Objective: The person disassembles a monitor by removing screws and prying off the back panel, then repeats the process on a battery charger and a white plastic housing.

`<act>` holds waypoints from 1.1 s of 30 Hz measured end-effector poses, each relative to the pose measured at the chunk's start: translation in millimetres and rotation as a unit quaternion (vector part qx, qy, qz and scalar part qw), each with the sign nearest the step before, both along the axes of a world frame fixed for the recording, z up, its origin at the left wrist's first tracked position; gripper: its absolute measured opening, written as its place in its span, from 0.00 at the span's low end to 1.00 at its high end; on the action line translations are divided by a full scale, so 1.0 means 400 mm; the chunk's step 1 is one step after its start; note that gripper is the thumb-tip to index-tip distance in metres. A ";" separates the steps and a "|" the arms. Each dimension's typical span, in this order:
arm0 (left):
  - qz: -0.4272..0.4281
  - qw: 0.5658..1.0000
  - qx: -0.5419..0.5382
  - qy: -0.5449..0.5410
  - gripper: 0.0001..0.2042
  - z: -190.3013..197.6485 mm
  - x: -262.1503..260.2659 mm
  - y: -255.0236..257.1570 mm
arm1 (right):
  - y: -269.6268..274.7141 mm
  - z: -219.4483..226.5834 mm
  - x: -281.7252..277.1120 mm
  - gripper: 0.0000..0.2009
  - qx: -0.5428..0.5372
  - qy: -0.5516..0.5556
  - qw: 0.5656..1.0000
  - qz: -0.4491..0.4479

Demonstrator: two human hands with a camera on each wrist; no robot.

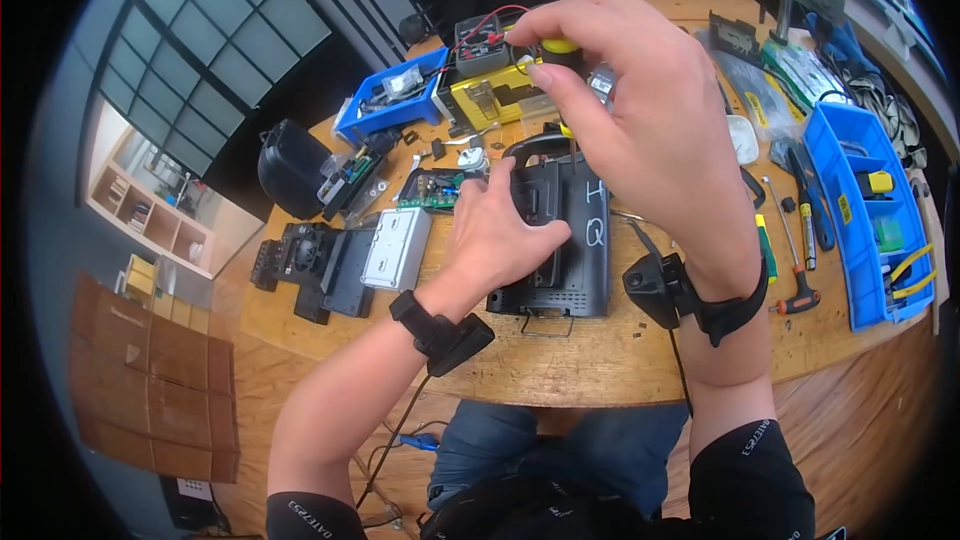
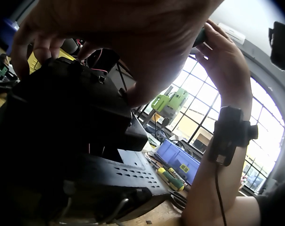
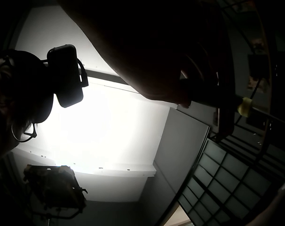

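A black plastic casing (image 1: 590, 275) with "HQ" in white lettering lies on the bench in front of the person. On top of it sits a smaller black housing (image 1: 541, 202), which the left hand (image 1: 497, 235) grips across its width, thumb at one edge and fingers at the other. Raised above the casing, the right hand (image 1: 655, 115) holds a screwdriver (image 1: 561, 53) by its black-and-yellow handle. A yellow collar shows at the start of its shaft in the right wrist view. The screwdriver's tip is hidden in the head view.
Left of the casing lie a grey-white box (image 1: 396, 248), a green circuit board (image 1: 432, 190) and black device parts (image 1: 312, 258). A blue tray (image 1: 850, 230) and an orange-black screwdriver (image 1: 800, 290) lie right. Behind stand a blue bin (image 1: 392, 95) and a yellow unit (image 1: 490, 100) with red wires.
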State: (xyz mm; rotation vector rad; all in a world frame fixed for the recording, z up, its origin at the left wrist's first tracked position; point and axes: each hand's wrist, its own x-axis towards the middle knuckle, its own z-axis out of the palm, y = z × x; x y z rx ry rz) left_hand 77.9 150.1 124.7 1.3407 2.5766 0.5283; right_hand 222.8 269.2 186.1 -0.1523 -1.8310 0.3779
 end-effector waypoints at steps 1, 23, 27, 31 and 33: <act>-0.003 1.000 0.006 0.017 0.50 -0.008 -0.004 -0.002 | 0.000 0.000 0.000 0.12 -0.001 0.002 1.000 -0.001; -0.015 1.000 0.002 0.018 0.50 0.010 -0.010 0.007 | 0.006 -0.003 -0.002 0.11 0.009 0.010 1.000 -0.001; -0.021 0.999 -0.001 0.049 0.48 -0.013 0.020 0.024 | 0.009 -0.003 -0.004 0.11 0.022 0.015 1.000 0.002; -0.030 0.996 0.000 0.082 0.48 -0.024 0.048 0.023 | 0.006 -0.002 -0.002 0.11 0.011 0.008 1.000 0.003; -0.031 0.997 0.001 0.077 0.48 -0.025 0.058 0.018 | 0.004 -0.002 -0.001 0.12 -0.005 0.002 1.000 0.005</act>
